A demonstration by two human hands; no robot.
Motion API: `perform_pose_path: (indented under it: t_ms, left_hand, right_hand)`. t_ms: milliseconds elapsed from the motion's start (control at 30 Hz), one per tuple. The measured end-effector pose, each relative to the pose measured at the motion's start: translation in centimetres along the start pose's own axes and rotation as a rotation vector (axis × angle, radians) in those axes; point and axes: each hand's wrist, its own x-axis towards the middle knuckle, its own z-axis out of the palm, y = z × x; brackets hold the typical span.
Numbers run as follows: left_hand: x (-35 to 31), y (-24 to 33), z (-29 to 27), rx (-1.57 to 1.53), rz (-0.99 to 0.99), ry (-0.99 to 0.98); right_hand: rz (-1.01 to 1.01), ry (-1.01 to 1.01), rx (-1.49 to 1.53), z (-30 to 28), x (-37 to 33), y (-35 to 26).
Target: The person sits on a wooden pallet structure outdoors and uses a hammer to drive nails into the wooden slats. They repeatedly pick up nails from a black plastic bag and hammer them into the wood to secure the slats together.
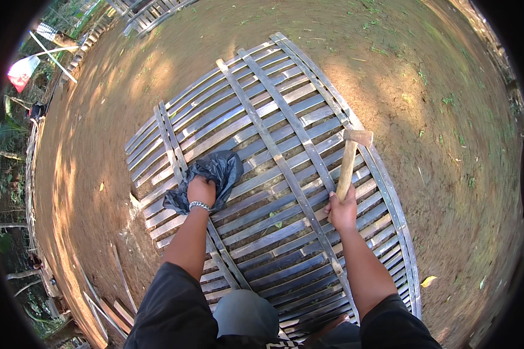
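A large panel of wooden slats (262, 129) lies on the ground before me, its many narrow slats crossed by several long battens. At its left part my left hand (202, 189) is closed at a crumpled black plastic bag (227, 168), which rests on the slats. The bag's folds partly hide my fingers. My right hand (342, 210) is wrapped round the wooden handle of a hammer (347, 166) at the panel's right part. The hammer's brown, rusty-looking head points away from me, over the right edge batten.
Bare brown soil (436, 192) surrounds the panel. Loose wooden strips (112, 317) lie at the lower left. Another slatted wooden piece (151, 14) stands at the far left. A red and white flag (23, 71) hangs by a pole beyond the left edge. My knee (245, 314) is over the near slats.
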Motion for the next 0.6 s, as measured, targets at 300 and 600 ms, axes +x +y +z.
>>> perform_pose_path:
  t_ms: [300, 600]
  left_hand:
    - [-3.3, 5.3, -0.9, -1.162, 0.009, 0.590]
    - [1.5, 21.7, 7.7, -0.898, 0.383, 0.110]
  right_hand:
    - [0.036, -0.016, -0.042, -0.6, -0.2, -0.6]
    - [0.046, -0.049, -0.075, 0.1, -0.5, -1.1]
